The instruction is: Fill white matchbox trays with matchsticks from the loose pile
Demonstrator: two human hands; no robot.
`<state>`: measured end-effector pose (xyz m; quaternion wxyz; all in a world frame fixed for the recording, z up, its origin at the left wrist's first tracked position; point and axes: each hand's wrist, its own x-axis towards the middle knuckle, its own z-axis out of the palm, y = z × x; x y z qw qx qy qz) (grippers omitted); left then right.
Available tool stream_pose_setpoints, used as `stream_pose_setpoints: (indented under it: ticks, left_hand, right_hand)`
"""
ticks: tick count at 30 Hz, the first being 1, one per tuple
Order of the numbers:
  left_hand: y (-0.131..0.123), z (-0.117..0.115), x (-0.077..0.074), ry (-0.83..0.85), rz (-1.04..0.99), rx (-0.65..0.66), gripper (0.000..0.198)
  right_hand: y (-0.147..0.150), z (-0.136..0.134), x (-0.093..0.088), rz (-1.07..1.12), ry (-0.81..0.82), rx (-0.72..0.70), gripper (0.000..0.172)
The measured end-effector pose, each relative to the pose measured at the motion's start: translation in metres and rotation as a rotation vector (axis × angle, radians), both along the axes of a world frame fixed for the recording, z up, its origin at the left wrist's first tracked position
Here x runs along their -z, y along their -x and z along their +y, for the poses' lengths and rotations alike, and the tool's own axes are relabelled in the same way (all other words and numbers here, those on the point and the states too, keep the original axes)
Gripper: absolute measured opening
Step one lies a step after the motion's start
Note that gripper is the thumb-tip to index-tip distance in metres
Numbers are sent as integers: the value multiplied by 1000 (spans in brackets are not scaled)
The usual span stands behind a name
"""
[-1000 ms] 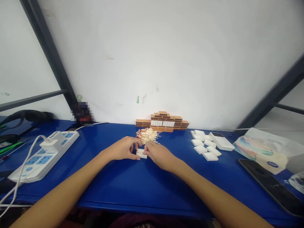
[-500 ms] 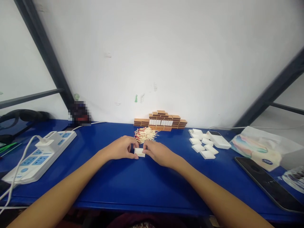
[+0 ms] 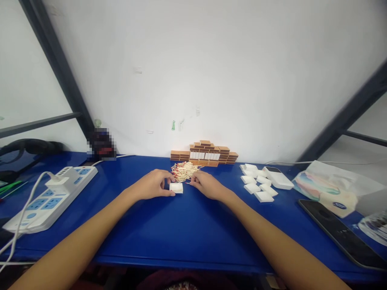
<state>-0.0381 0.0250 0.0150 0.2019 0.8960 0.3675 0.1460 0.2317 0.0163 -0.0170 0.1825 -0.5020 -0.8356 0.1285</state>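
Matchsticks (image 3: 184,171), thin wooden heap, left hand (image 3: 152,185) holding flat white tray (image 3: 176,187)

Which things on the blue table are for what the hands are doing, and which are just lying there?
In use: small white cardboard box, held by the left hand; pile of red-tipped wooden matches, by the right hand; stacked brown matchbox sleeves; loose white cardboard trays.
Lying about: white power strip; black phone; soft tissue pack; flat white gadget.
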Motion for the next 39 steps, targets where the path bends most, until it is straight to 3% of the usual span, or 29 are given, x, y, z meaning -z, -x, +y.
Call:
stream_pose_setpoints:
  ticks: [4,12,20,27,39]
  left_hand:
    - [-4,0,7,-39,27,7,46]
    - [-8,-4,4,-138,39,86,31]
    - [-8,-3,8,-103,20,82,35]
    - [-7,-3,7,-103,34,78,34]
    - [-7,-5,2,-86,43,84,34]
  right_hand:
    - [6,-8,-7,16,-62,-4,7]
    - [35,-37,-8,12,-125,-89,6]
    - [17,-5,-1,121,-244,149,14]
    - [26,6,15,5,-252,85,8]
    - [32,7,15,-21,-270,78,7]
